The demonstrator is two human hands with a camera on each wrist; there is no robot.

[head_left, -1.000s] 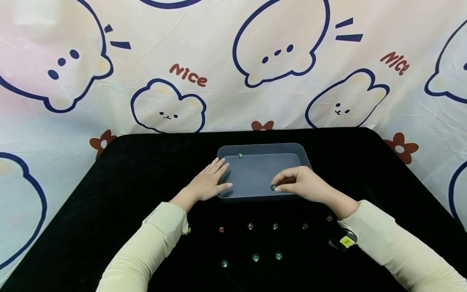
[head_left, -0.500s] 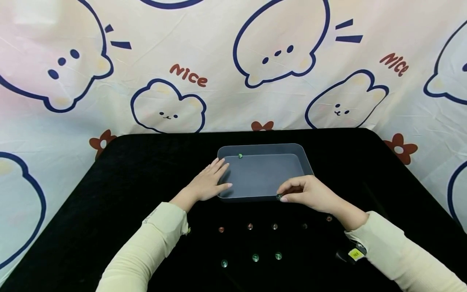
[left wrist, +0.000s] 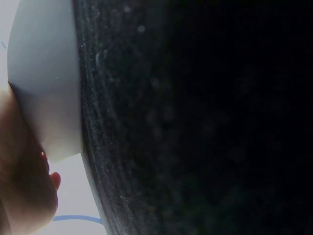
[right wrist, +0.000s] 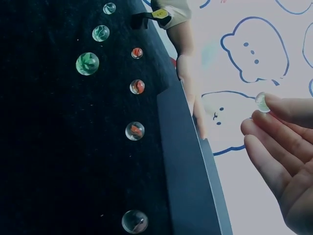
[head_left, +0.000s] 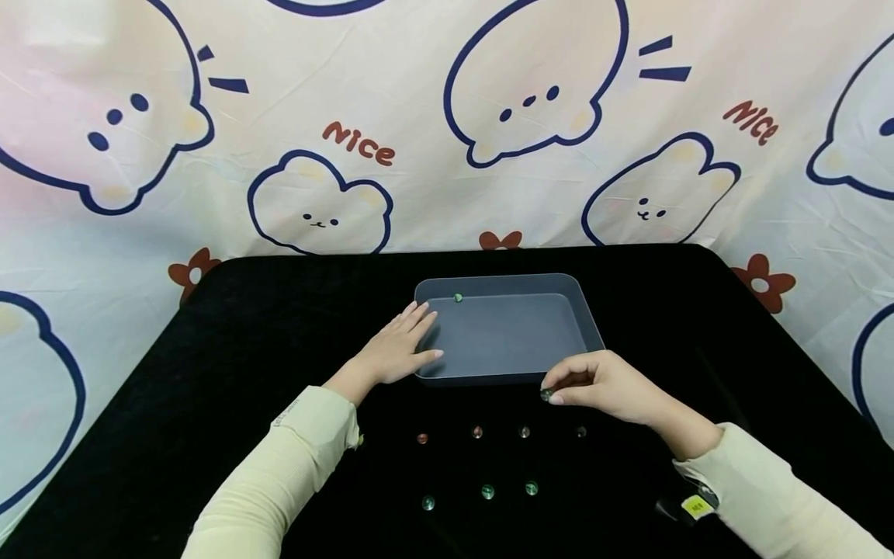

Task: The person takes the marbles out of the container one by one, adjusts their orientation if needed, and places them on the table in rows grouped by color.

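My right hand (head_left: 594, 384) pinches a clear marble with a greenish tint (right wrist: 262, 102) between thumb and fingertips, just off the near right side of the grey tray (head_left: 510, 341). My left hand (head_left: 394, 345) lies with fingers extended over the tray's left rim. One green marble (head_left: 458, 298) sits inside the tray by its back wall. In front of the tray, a row of orange-streaked marbles, such as this one (right wrist: 135, 130), rests on the black cloth. Closer to me are 3 green-swirled marbles (head_left: 487, 491).
A black cloth (head_left: 293, 310) covers the table. Behind it hangs a pale curtain (head_left: 426, 202) printed with cartoon bears and flowers. A wrist camera with a yellow label (head_left: 697, 507) hangs under the right sleeve.
My right hand, still pinching the marble, has drawn back from over the tray toward me and slightly right, past the near rim. The left hand has stayed in place.
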